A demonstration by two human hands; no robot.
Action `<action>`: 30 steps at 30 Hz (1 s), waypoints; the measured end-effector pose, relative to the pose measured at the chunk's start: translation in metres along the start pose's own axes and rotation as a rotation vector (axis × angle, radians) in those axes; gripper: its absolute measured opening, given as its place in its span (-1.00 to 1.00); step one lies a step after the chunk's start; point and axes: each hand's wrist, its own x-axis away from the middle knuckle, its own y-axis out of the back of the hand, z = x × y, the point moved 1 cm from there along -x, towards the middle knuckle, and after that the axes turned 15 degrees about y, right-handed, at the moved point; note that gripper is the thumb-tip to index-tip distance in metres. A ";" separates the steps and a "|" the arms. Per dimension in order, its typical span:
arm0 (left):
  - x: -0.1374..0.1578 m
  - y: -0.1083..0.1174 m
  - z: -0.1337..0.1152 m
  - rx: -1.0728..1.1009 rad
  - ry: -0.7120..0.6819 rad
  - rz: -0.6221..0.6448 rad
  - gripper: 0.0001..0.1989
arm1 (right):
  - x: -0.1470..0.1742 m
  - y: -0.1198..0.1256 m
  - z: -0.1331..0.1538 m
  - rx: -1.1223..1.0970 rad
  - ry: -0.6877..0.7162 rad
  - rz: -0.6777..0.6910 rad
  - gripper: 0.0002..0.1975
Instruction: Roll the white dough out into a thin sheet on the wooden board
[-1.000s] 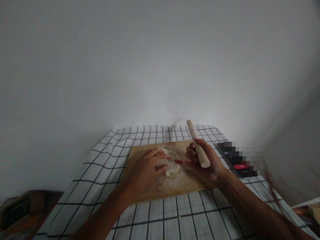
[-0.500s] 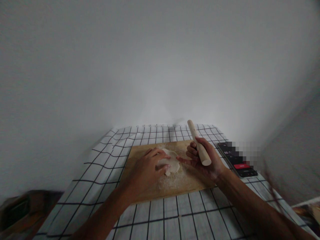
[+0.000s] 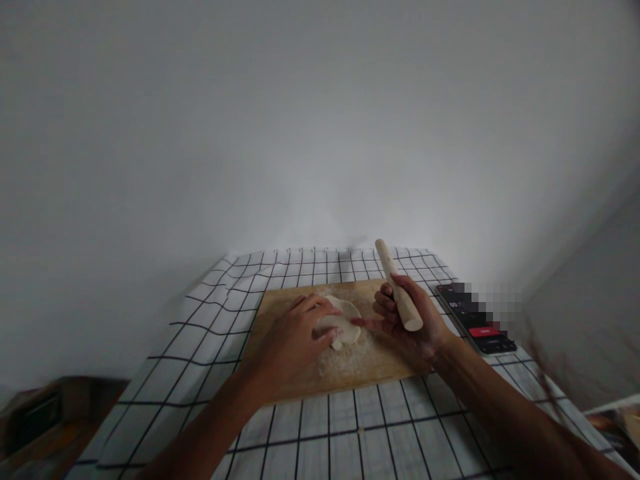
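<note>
A flat, thin round of dough (image 3: 349,328) with an uneven edge lies on the floured wooden board (image 3: 310,387). Over its left side is my left hand (image 3: 303,330), gripping its edge between thumb and curved fingers; part of the dough is hidden beneath them. A pale wooden rolling pin (image 3: 389,263) is held tilted up off the board in my right hand (image 3: 415,317), fingers curled round it. The index finger of that hand is stretched out, its tip at the dough's right edge.
Right of the board lies a phone (image 3: 477,323) with a timer on its screen, partly blurred out. A white cloth with black grid lines (image 3: 345,433) covers the table, which meets a plain wall (image 3: 320,133). Blurred items in a box (image 3: 60,413) sit low at left.
My right index fingertip has moved slightly left, onto the dough's edge. Otherwise both hands and the rolling pin stay nearly where they were.
</note>
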 end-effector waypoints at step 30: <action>0.001 0.002 0.000 -0.036 -0.043 -0.007 -0.73 | -0.004 0.009 -0.003 -0.024 -0.009 -0.022 -0.70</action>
